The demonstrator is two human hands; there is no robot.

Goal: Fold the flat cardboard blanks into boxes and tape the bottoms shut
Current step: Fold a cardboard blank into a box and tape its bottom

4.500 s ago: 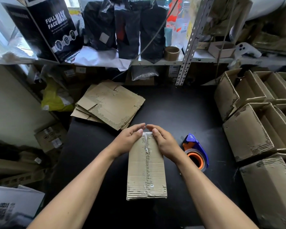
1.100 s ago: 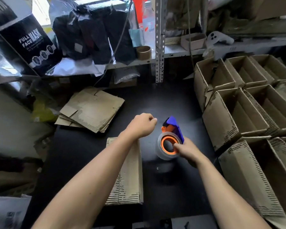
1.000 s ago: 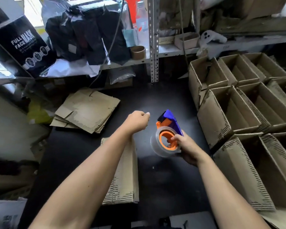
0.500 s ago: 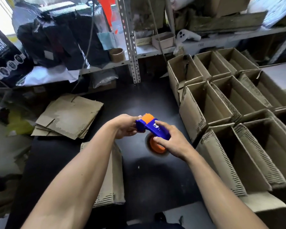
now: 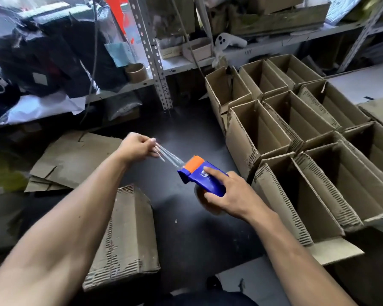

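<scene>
Your right hand (image 5: 227, 196) grips the blue-and-orange tape dispenser (image 5: 200, 176) above the black tabletop (image 5: 186, 230), index finger laid along its top. Your left hand (image 5: 137, 147) pinches the clear tape (image 5: 169, 156), stretched taut between them. The folded box (image 5: 125, 237) lies near left; the flat blanks (image 5: 73, 159) sit far left.

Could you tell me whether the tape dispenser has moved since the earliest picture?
Yes. The tape dispenser is off the black table now, gripped by the right hand.

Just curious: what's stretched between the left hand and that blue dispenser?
A strip of clear tape, pinched by the left hand, runs to the tape dispenser; head view.
</scene>
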